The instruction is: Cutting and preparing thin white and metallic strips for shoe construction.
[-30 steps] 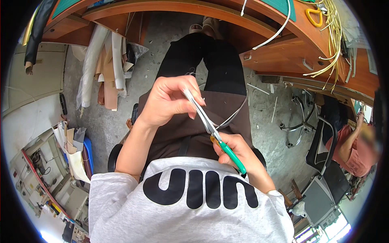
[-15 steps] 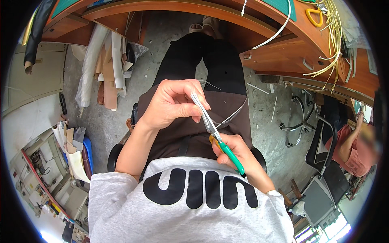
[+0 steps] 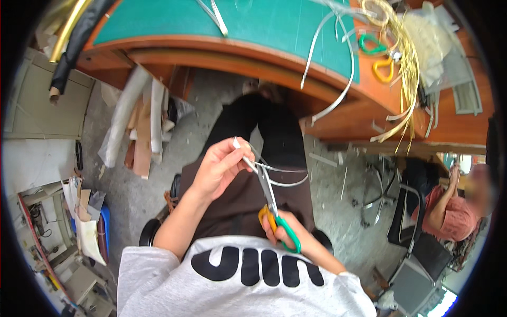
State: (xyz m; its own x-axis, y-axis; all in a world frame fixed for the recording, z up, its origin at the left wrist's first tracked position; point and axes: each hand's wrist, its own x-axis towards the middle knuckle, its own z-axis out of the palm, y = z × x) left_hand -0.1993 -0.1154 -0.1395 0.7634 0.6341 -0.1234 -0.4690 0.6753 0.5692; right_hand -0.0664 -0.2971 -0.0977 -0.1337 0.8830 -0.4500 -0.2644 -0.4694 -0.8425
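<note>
My left hand [image 3: 215, 168] is raised over my lap, thumb and fingers pinched on a thin whitish strip [image 3: 293, 184]. The strip loops out to the right and back toward the hand. In my right hand [image 3: 293, 224] is a pair of scissors [image 3: 270, 196] with one green and one yellow handle. Its handles stand apart, and the blades point up toward the strip just below my left fingers. Blur hides whether the blades touch the strip.
Ahead is a wooden desk [image 3: 211, 52] with a green mat [image 3: 264, 21]. White strips [image 3: 346, 90] and gold cords [image 3: 411, 79] hang over its edge. Another green-and-yellow tool [image 3: 383, 70] lies there. Rolls [image 3: 124, 119] lean at left; a co-worker [image 3: 449, 211] sits at right beyond a chair base [image 3: 377, 195].
The view has tilted up, showing more of the desk top. The scissor handles have spread apart, and the bundled strip at my left fingers now sits differently, its loop wider.
</note>
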